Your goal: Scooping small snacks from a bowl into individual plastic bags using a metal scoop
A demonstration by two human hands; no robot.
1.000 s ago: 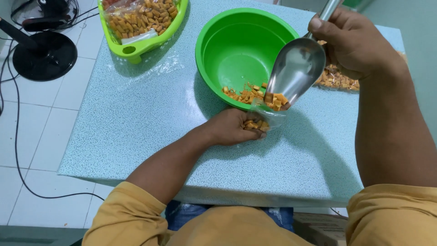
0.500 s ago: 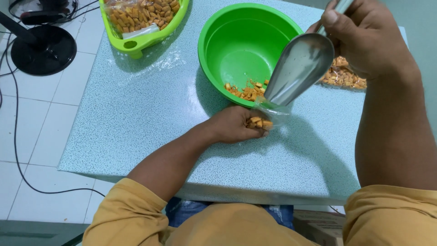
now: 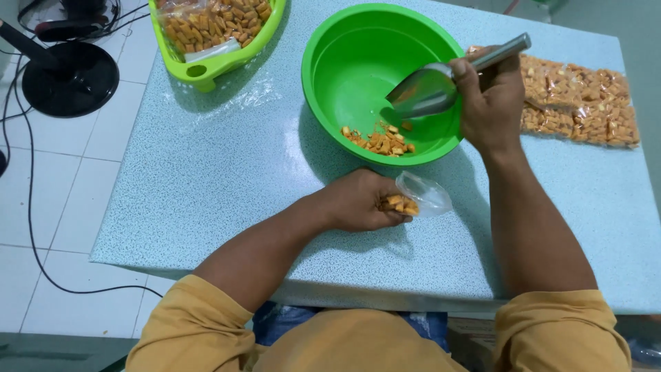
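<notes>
Right now my table [image 3: 206,172] carries a green bowl [image 3: 344,62] near its far edge, with a small heap of orange snacks [image 3: 379,141] on the bowl's near side. A lime basket [image 3: 206,69] of packed snacks sits at the far left corner, and filled packets [image 3: 578,103] lie along the right edge. My right hand [image 3: 489,96] is clamped around a metal scoop [image 3: 427,89], its mouth down inside the bowl above the snacks. My left hand [image 3: 361,201] rests near the table's front edge, fingers closed on a small clear bag [image 3: 423,193] partly filled with snacks.
</notes>
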